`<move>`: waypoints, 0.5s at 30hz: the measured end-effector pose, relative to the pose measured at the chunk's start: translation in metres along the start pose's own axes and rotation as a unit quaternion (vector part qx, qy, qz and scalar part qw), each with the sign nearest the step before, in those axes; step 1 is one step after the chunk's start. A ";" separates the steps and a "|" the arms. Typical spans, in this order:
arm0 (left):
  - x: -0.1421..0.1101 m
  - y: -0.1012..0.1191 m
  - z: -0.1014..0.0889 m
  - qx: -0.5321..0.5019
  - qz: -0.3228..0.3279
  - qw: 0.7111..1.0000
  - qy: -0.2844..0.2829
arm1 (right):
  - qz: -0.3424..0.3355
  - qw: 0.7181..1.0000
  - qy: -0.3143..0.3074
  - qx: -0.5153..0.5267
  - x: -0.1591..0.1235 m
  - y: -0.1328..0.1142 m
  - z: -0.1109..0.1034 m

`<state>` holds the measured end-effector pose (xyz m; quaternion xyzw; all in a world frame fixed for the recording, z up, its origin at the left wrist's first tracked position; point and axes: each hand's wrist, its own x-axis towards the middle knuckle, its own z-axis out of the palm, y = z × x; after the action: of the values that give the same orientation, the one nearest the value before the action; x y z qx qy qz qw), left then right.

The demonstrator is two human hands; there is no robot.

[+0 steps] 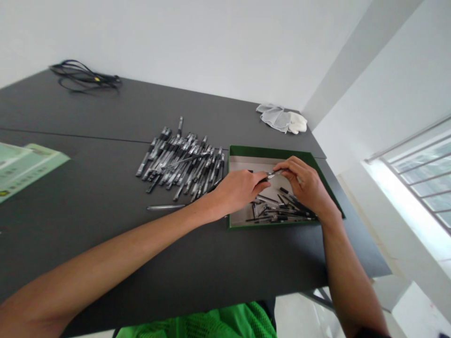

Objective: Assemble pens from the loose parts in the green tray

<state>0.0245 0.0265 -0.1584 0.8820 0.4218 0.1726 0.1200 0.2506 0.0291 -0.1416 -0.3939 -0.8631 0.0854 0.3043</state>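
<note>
Above a shallow green box (pixel 278 151), my left hand (pixel 243 188) and my right hand (pixel 303 182) are both closed on one slim pen (pixel 272 175), my left on one end and my right on the other. Fingers cover most of it, so I cannot make out whether it is whole. Inside the box, under my hands, lie loose black and clear pen parts (pixel 278 213). Left of the box spreads a heap of clear pens with black caps and grips (pixel 179 162). A single pen (pixel 165 207) rests apart, just in front of the heap.
Green printed packets (pixel 30 164) lie at the left of the dark table (pixel 105 188). A coiled black cable (pixel 86 77) sits at the back left. White gloves (pixel 298 122) with a sheer white bag (pixel 273 116) are near the wall. A barred window (pixel 423 173) is at the right.
</note>
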 end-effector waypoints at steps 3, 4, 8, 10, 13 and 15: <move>0.001 0.001 -0.001 0.001 -0.003 1.000 -0.005 | -0.009 1.000 -0.008 -0.006 0.000 -0.001 0.000; 0.001 0.001 -0.001 0.003 -0.002 1.000 -0.008 | -0.015 1.000 -0.011 -0.007 0.001 -0.002 0.000; 0.000 0.000 0.000 0.025 0.011 0.999 -0.026 | -0.036 0.999 -0.035 -0.019 0.000 -0.004 -0.001; -0.001 0.000 -0.001 0.034 0.025 0.998 -0.036 | -0.021 0.999 -0.015 -0.040 -0.002 -0.004 0.000; -0.001 -0.001 -0.001 0.037 0.041 0.997 -0.046 | 0.004 0.997 0.025 -0.071 -0.003 -0.002 0.001; -0.001 -0.003 0.001 0.027 0.042 0.997 -0.051 | 0.001 0.997 0.025 -0.067 -0.004 0.000 0.000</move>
<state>0.0222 0.0270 -0.1602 0.9097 0.3817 0.1207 0.1105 0.2524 0.0255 -0.1436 -0.4159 -0.8587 0.0173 0.2989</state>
